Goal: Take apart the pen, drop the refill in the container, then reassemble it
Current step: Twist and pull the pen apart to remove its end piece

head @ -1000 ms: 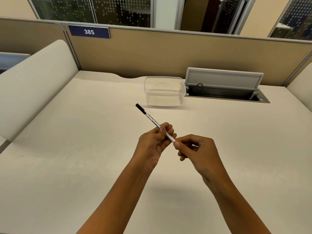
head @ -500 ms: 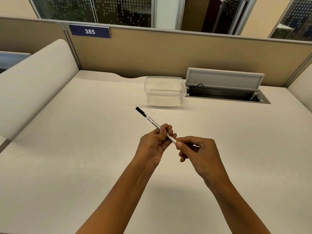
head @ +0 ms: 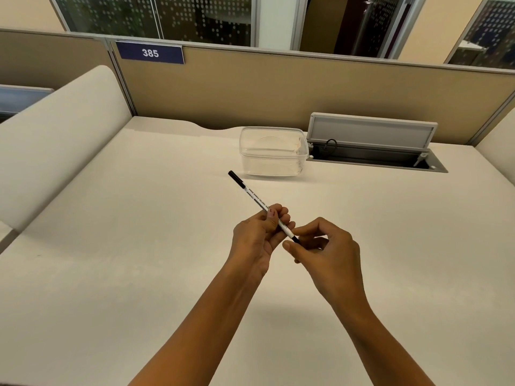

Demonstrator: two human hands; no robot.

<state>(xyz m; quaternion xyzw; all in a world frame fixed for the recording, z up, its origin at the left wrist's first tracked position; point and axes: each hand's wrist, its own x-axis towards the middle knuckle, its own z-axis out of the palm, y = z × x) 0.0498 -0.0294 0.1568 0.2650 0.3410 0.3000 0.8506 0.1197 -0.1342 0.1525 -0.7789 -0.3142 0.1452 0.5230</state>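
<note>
A slim white pen (head: 252, 195) with black print and a black far end slants up and to the left above the desk. My left hand (head: 257, 240) grips its barrel near the lower half. My right hand (head: 324, 253) pinches the pen's black near end between thumb and fingers. A clear plastic container (head: 271, 154) stands open on the desk beyond the pen, with nothing visible inside.
A beige desk (head: 139, 246) spreads under both arms. A grey cable hatch (head: 373, 147) with raised lid sits right of the container. Tan partition panels with a blue "385" sign (head: 150, 52) close the back; a padded divider (head: 55, 140) lines the left.
The black near end of the pen now shows between my hands, where only white barrel showed before. Both hands stay in nearly the same place.
</note>
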